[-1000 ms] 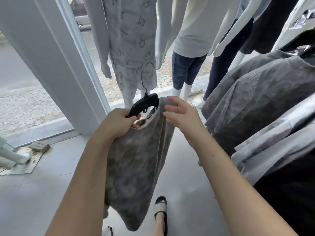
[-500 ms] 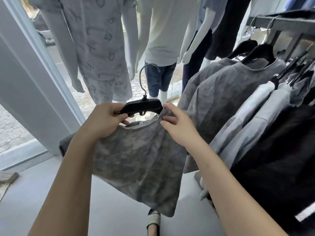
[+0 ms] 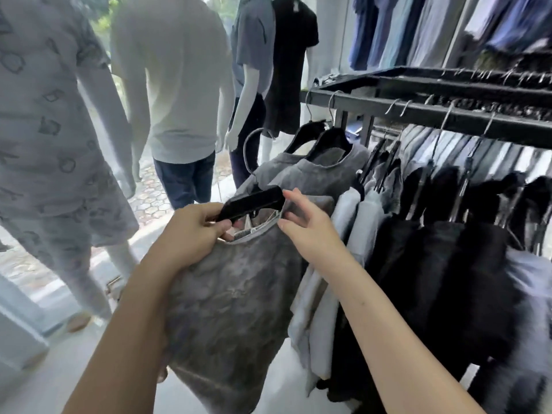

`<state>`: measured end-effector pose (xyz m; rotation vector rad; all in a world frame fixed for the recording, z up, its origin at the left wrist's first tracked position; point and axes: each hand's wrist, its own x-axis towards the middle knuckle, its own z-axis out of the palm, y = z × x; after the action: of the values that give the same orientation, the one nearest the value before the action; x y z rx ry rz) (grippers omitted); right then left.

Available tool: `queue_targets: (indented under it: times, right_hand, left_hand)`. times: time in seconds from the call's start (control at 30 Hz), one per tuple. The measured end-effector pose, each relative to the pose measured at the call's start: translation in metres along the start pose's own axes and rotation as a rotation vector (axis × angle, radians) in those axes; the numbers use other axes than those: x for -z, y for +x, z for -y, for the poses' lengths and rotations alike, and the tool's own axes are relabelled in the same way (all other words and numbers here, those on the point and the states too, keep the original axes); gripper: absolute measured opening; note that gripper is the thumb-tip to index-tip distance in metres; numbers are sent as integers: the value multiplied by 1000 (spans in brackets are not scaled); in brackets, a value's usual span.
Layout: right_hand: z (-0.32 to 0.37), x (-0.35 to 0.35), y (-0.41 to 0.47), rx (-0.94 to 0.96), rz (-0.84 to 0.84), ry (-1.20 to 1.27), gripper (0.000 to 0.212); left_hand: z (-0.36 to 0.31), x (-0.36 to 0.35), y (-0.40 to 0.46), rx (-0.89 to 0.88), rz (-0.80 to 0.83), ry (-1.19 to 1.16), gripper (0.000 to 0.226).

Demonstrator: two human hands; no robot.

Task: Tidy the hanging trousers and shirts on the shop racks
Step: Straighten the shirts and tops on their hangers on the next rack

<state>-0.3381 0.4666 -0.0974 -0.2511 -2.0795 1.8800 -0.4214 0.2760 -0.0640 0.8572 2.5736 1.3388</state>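
A mottled grey shirt (image 3: 227,309) hangs from a black hanger (image 3: 254,202) with a wire hook, held off the rack in front of me. My left hand (image 3: 191,231) grips the hanger's left end together with the shirt's collar. My right hand (image 3: 304,222) touches the shirt's right shoulder by the hanger's other end, fingers spread and lightly bent. Just to the right, the black rack rail (image 3: 448,113) carries two similar grey shirts (image 3: 316,171) at its near end, then pale and black garments (image 3: 442,249) packed along it.
Several dressed mannequins (image 3: 179,94) stand at the shop window to the left and ahead. Blue and grey shirts (image 3: 418,28) hang on the back wall at upper right. A second black rail (image 3: 466,76) runs behind the first. Pale floor (image 3: 38,380) lies below left.
The view has swung right and up, bringing the rack into sight. Both hands have carried the grey shirt on its hanger up and toward the rail's near end.
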Motion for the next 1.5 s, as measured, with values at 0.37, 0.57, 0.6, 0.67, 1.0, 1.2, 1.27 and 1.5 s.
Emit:
queue_targets:
  times: [0.37,0.57,0.6,0.67,1.0,1.2,1.27,1.5]
  right_hand:
    - [28,43,48,-75,-332,49,47]
    - [28,36,50,-134,-504,262,25]
    - [27,35,50,-137,-522,267,25]
    - [28,34,51,-131,-547,282,23]
    - [30,43,45,-9,-772,-228,18]
    - [29,57,41,-67,-974,-586,11]
    - [28,60,42,-97,-999,-580,14]
    - [29,64,29,-104,-961,-355,7]
  left_hand:
    - [-65,-41,109,-168,34,-44,16]
    - [-97,-74,143,-267,-1,24,9]
    - [-100,-80,148,-267,2,25,13]
    - [-102,-94,158,-270,22,66,24]
    - [-74,-129,182,-277,201,169,11]
    - [-72,-138,171,-410,103,347,17]
    - [-75,-145,169,-432,102,309,15]
    - [-71,-152,170,-397,72,139,25]
